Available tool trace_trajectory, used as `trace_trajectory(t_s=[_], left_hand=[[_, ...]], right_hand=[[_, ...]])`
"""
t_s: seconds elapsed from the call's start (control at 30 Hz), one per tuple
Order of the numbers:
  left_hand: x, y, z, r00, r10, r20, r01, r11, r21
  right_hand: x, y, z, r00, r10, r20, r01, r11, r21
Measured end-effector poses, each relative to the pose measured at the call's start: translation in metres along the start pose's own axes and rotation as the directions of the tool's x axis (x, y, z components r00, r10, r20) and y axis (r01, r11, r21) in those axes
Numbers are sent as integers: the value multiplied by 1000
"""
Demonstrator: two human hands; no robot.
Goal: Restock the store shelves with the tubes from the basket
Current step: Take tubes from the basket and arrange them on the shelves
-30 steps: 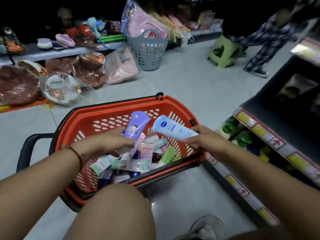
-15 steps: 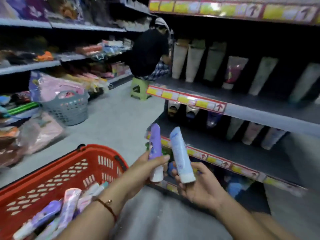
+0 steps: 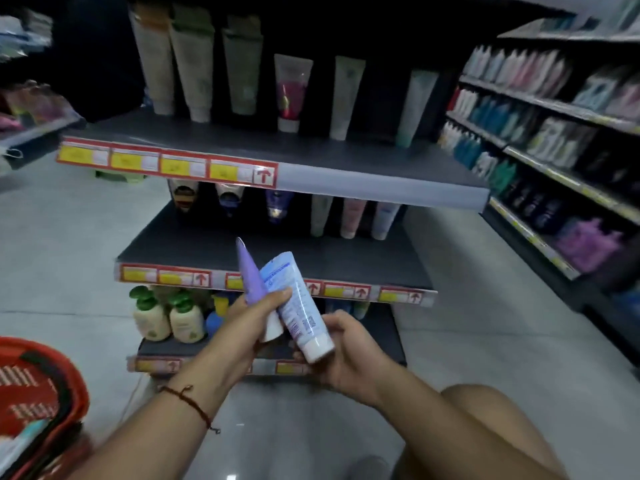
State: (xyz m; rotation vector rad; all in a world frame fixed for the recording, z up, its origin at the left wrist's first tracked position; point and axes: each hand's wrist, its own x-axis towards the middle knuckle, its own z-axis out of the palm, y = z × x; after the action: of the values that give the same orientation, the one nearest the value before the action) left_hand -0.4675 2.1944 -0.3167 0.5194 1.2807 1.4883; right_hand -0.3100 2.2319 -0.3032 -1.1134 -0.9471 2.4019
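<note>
My left hand (image 3: 250,317) grips a purple tube (image 3: 250,276), cap down and tip pointing up. My right hand (image 3: 343,351) holds a light blue tube (image 3: 294,299) by its white cap end, and the tube leans left against the purple one. Both tubes are in front of the dark middle shelf (image 3: 214,247), which carries several tubes at its back. The upper shelf (image 3: 346,161) holds several tall tubes standing cap down. The red basket (image 3: 45,386) sits at the lower left edge, partly out of frame.
The lowest shelf (image 3: 388,327) holds cream pump bottles (image 3: 152,315) with green caps. A long shelving run (image 3: 554,140) packed with bottles lines the right side. Grey tiled floor (image 3: 69,237) lies to the left. My bare knee (image 3: 485,431) is at the lower right.
My view has swung right from the basket to face the shelves. Both hands lifted a tube each out of the basket and brought them together in front of the middle shelf.
</note>
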Motion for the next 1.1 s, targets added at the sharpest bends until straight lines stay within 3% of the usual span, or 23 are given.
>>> trace_trajectory(t_s=[0.07,0.17,0.23,0.3,0.4,0.53,0.67,0.77,0.9,0.97,1.1], left_hand=[[7,-4,9,1000,31,-6,-30,998,56],[12,-8,26,999,41,-22,-38,991,125],[15,-11,38,999,33,5,-34,983,182],[19,-10,49,999,22,37,-30,971,237],[24,-7,58,996,3,85,-29,949,313],[34,-6,53,996,-46,81,14,932,362],[46,-6,46,996,-81,31,63,919,390],[52,-4,46,994,-102,36,77,900,429],[55,-2,45,993,-106,56,70,892,447],[58,-2,42,992,-116,51,81,888,453],[69,-2,35,992,-121,25,97,888,449]], right_hand=[[2,2,-8,971,-176,-164,127,954,-272],[-5,5,-14,919,-376,-119,203,710,-674],[-5,8,-22,867,-473,-154,178,584,-792],[-3,4,-30,857,-460,-233,122,620,-775],[0,-11,-44,897,-335,-290,63,744,-665],[7,-38,-61,866,-382,-322,110,775,-622],[36,-81,-82,755,-485,-441,181,801,-571],[69,-116,-105,610,-589,-530,249,778,-577],[113,-148,-137,432,-695,-574,177,690,-702],[128,-157,-151,382,-717,-583,124,665,-736],[155,-156,-181,353,-738,-575,115,644,-756]])
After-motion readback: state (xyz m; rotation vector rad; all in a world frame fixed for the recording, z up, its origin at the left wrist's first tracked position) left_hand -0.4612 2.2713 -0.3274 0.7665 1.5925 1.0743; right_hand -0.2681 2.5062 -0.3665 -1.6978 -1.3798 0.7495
